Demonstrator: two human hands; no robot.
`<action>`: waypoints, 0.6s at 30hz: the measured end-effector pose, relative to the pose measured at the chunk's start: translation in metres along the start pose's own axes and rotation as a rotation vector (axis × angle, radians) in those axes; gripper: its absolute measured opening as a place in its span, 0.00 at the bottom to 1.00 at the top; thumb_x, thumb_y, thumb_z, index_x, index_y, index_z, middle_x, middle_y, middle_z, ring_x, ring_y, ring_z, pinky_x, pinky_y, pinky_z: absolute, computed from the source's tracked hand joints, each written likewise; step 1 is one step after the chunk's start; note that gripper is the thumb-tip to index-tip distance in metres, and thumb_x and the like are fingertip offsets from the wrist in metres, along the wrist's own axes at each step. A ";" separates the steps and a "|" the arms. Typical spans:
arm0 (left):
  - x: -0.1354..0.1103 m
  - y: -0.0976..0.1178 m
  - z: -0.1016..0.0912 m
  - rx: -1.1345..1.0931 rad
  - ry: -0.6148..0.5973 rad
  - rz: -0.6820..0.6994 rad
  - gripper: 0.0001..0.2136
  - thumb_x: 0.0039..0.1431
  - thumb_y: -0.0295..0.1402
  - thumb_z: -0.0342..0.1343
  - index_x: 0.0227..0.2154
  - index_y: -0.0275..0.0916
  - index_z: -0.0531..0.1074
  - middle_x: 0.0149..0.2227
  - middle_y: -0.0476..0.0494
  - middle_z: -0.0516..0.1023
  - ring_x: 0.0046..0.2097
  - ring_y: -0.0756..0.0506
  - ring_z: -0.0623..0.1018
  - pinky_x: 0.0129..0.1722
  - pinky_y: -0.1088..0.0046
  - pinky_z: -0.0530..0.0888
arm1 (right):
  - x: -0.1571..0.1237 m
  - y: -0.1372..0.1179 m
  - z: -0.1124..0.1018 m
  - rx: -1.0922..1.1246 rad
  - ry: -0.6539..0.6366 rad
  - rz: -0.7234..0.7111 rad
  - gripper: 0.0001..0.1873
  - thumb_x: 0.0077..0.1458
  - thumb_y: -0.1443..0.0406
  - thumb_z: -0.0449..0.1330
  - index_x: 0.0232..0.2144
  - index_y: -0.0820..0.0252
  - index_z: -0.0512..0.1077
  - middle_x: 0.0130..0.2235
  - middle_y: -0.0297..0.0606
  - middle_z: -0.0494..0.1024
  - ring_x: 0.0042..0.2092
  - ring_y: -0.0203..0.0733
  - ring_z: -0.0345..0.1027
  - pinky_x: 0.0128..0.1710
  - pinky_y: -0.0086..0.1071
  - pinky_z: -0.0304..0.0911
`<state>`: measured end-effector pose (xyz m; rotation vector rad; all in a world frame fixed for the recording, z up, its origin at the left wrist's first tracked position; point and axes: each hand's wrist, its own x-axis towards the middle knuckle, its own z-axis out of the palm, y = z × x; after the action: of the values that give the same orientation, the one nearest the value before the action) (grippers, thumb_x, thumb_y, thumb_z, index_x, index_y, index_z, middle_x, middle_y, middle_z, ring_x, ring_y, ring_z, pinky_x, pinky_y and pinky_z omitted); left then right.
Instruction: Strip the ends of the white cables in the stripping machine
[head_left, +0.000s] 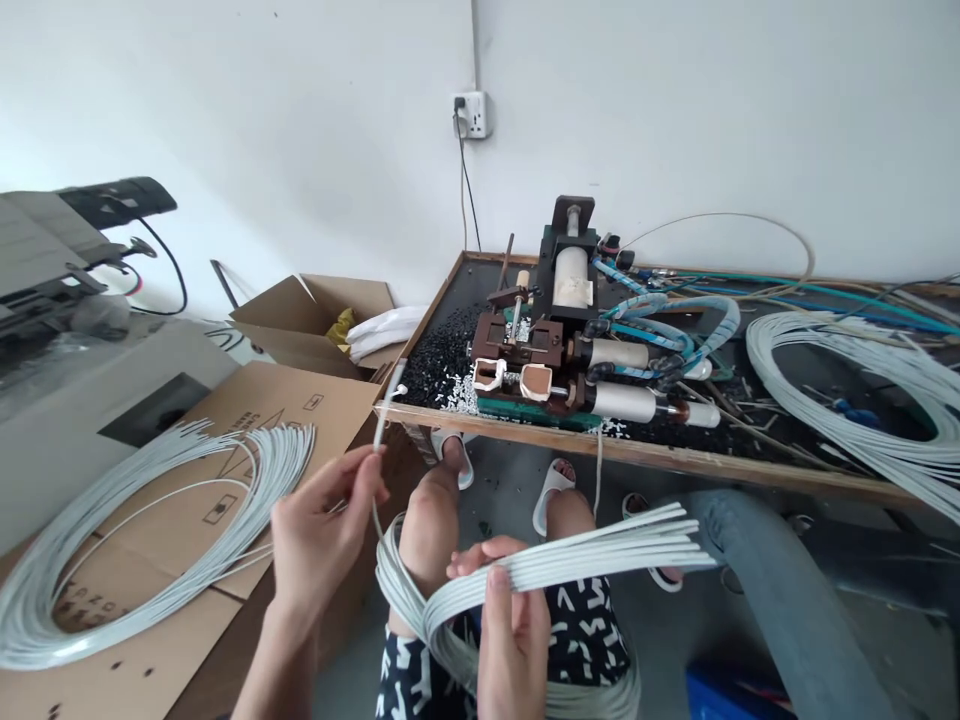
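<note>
Wires (592,561) in right hand (510,630), strand (385,408) in left hand (324,530), each grip closed

Wire bundle (600,562) is partly hidden by fingers of R hand (514,600); its lower loop, below them, is cut off by btm edge. R wrist & L forearm (281,650) are cut there too. Tip of single wire (384,410), just above fingertips of L hand (326,530), is blurred. L of those fingers, wire coil (281,470) & grey machine (45,240) are cut by L edge; print on cardboard (172,660) is part-covered. Far R of R fingers, bench coil (832,420) is cut by R edge; blue bin (720,690), lower R, by btm.
</note>
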<state>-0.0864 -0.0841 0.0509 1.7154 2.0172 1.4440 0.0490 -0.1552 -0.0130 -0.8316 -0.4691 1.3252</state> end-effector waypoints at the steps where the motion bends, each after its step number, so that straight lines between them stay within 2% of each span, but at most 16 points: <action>1: 0.001 -0.006 -0.005 0.058 0.060 -0.053 0.13 0.60 0.40 0.59 0.40 0.38 0.82 0.20 0.51 0.78 0.20 0.50 0.75 0.21 0.80 0.71 | 0.000 0.000 0.000 0.016 -0.025 0.019 0.12 0.67 0.52 0.57 0.42 0.51 0.71 0.35 0.27 0.77 0.39 0.34 0.73 0.46 0.29 0.68; 3: -0.001 -0.020 -0.014 0.186 0.148 -0.161 0.17 0.61 0.41 0.58 0.47 0.37 0.81 0.20 0.51 0.78 0.19 0.50 0.72 0.23 0.77 0.71 | 0.002 0.000 0.000 0.030 -0.069 0.047 0.12 0.67 0.51 0.56 0.44 0.51 0.70 0.34 0.26 0.77 0.38 0.34 0.73 0.46 0.31 0.68; 5: -0.002 -0.033 -0.021 0.362 0.132 -0.266 0.22 0.61 0.40 0.57 0.55 0.37 0.76 0.19 0.50 0.79 0.20 0.48 0.73 0.24 0.74 0.70 | 0.003 -0.001 0.001 -0.003 -0.103 0.054 0.13 0.67 0.52 0.56 0.46 0.51 0.70 0.34 0.28 0.77 0.38 0.34 0.73 0.45 0.31 0.68; 7: -0.003 -0.044 -0.027 0.555 -0.007 -0.324 0.25 0.60 0.42 0.57 0.58 0.36 0.73 0.21 0.48 0.80 0.22 0.44 0.76 0.24 0.72 0.68 | 0.005 -0.004 0.002 -0.055 -0.135 0.048 0.14 0.67 0.52 0.57 0.48 0.53 0.69 0.35 0.30 0.78 0.39 0.35 0.73 0.44 0.31 0.67; 10: -0.002 -0.051 -0.030 0.663 -0.225 -0.330 0.22 0.61 0.47 0.56 0.51 0.39 0.78 0.21 0.47 0.80 0.22 0.42 0.76 0.21 0.72 0.64 | 0.009 -0.008 0.005 -0.080 -0.169 0.061 0.14 0.68 0.53 0.56 0.48 0.53 0.69 0.36 0.31 0.79 0.39 0.36 0.74 0.45 0.33 0.68; 12: -0.005 -0.047 -0.029 0.512 -0.279 -0.297 0.20 0.63 0.48 0.54 0.46 0.41 0.80 0.20 0.49 0.78 0.22 0.44 0.75 0.20 0.73 0.65 | 0.012 -0.011 0.007 -0.061 -0.188 0.070 0.13 0.68 0.53 0.56 0.46 0.53 0.69 0.36 0.30 0.79 0.40 0.35 0.74 0.46 0.32 0.68; 14: -0.010 -0.032 -0.024 0.263 -0.314 -0.225 0.19 0.64 0.49 0.54 0.45 0.41 0.80 0.22 0.49 0.78 0.23 0.45 0.76 0.22 0.75 0.68 | 0.014 -0.013 0.009 -0.053 -0.219 0.058 0.11 0.68 0.54 0.56 0.45 0.52 0.70 0.35 0.29 0.79 0.38 0.32 0.72 0.45 0.28 0.68; 16: -0.014 -0.011 -0.019 0.042 -0.409 -0.092 0.16 0.65 0.47 0.55 0.45 0.41 0.80 0.30 0.47 0.82 0.30 0.45 0.80 0.27 0.75 0.72 | 0.014 -0.015 0.010 -0.061 -0.244 0.065 0.10 0.67 0.54 0.58 0.44 0.51 0.72 0.35 0.29 0.79 0.38 0.31 0.72 0.45 0.24 0.68; 18: -0.014 0.013 -0.012 -0.101 -0.556 0.093 0.12 0.67 0.40 0.56 0.45 0.42 0.80 0.39 0.44 0.83 0.39 0.45 0.81 0.36 0.74 0.76 | 0.012 -0.016 0.010 -0.089 -0.227 0.113 0.13 0.65 0.52 0.60 0.45 0.51 0.74 0.38 0.30 0.80 0.42 0.31 0.73 0.48 0.22 0.68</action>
<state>-0.0798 -0.1037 0.0601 1.9142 1.5621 0.9228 0.0552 -0.1416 0.0038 -0.7938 -0.6711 1.5209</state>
